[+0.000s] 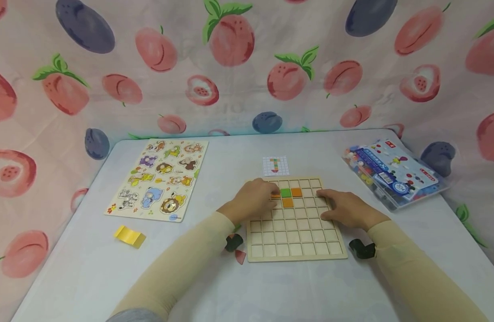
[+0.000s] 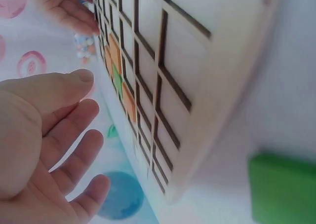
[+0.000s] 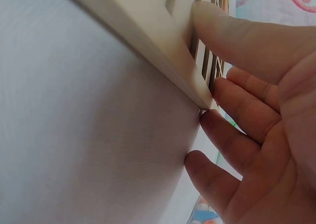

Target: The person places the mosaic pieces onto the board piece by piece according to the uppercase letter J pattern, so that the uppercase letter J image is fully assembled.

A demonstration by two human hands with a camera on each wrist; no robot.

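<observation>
A wooden grid board [image 1: 295, 250] lies on the table. Near its far edge, a green tile [image 1: 285, 192] sits between two orange tiles [image 1: 297, 192], and another orange tile [image 1: 288, 203] fills the cell below the green one. My left hand [image 1: 252, 199] is over the board's far left part, fingertips beside the left orange tile. In the left wrist view its fingers [image 2: 74, 155] are spread and relaxed, holding nothing. My right hand [image 1: 349, 208] is at the board's right edge; the right wrist view has its thumb [image 3: 237, 36] over the grid and fingertips along the rim.
A small pattern card [image 1: 276, 166] lies beyond the board. An animal puzzle [image 1: 158, 179] and a yellow folded strip [image 1: 129, 236] are at left, a clear box of colourful pieces [image 1: 395, 170] at right. A red piece [image 1: 240, 256] and a green block [image 2: 281, 189] lie left of the board.
</observation>
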